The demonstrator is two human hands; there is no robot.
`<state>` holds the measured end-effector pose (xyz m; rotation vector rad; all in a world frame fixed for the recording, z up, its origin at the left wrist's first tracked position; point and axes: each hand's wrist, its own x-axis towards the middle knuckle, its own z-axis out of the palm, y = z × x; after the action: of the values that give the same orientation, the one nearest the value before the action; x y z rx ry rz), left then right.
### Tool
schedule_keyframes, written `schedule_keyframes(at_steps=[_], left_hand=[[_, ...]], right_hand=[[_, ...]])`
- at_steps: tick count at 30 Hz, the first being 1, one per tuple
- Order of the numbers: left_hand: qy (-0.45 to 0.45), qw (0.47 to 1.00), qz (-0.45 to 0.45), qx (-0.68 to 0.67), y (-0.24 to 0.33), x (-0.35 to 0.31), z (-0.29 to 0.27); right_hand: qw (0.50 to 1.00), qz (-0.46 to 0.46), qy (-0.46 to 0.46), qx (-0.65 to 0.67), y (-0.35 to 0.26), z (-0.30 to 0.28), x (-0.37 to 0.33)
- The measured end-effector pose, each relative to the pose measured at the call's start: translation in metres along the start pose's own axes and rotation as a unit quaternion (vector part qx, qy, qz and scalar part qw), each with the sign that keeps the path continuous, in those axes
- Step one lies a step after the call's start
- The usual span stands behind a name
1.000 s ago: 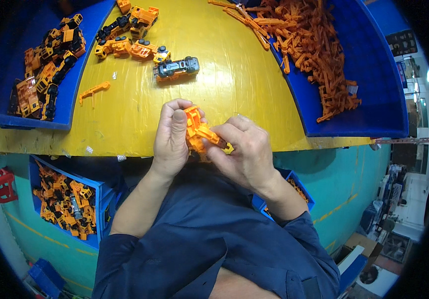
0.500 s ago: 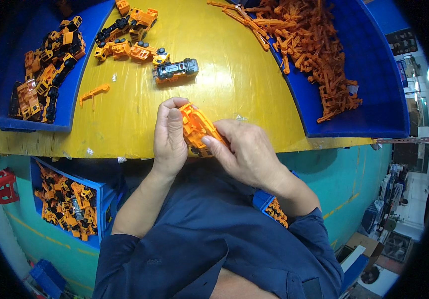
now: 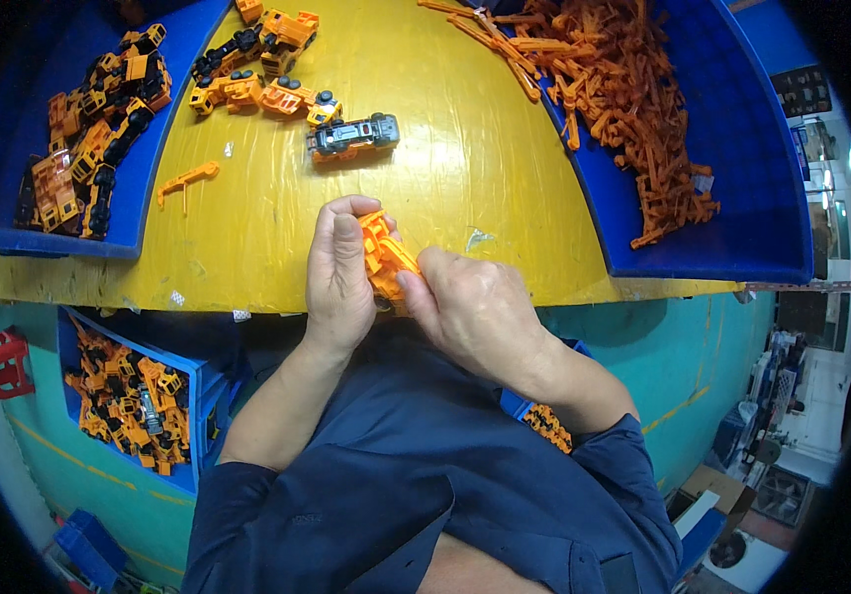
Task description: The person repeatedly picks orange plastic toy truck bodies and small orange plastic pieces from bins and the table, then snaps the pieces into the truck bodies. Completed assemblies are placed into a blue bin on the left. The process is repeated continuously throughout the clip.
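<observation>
Over the near edge of the yellow table, my left hand (image 3: 338,277) is closed round an orange toy truck (image 3: 379,259), its fingers behind it and its thumb along the side. My right hand (image 3: 485,309) pinches an orange crane arm (image 3: 401,255) between thumb and fingers, against the top of that truck. The fingers partly hide where arm and truck meet. Beyond my hands, another toy truck (image 3: 353,139) lies with its grey underside and black wheels up. A loose orange crane arm (image 3: 188,179) rests on the table to the left.
A blue bin (image 3: 757,223) of orange crane arms stands at the right, another blue bin (image 3: 134,213) of toy trucks at the left. Several trucks (image 3: 267,94) lie at the table's back left. Below the table's edge is a blue crate (image 3: 196,396) of toys, near a red stool (image 3: 5,363).
My right hand has shifted slightly left and turned with the crane arm, further over the truck. My left hand stays in nearly the same place, holding the truck.
</observation>
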<state>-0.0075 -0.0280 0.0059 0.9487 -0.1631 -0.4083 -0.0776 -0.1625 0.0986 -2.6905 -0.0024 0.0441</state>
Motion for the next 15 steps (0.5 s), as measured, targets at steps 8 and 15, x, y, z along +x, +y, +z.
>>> schedule_keyframes(at_steps=[8, 15], left_hand=[[-0.029, 0.993, -0.029, 0.107, -0.006, -0.004, -0.010], [-0.014, 0.993, -0.030, 0.117, -0.005, -0.004, -0.016]], right_hand=[[1.000, 0.014, 0.010, -0.013, 0.000, 0.027, -0.007], [0.998, 0.014, 0.049, -0.039, -0.001, 0.047, -0.006]])
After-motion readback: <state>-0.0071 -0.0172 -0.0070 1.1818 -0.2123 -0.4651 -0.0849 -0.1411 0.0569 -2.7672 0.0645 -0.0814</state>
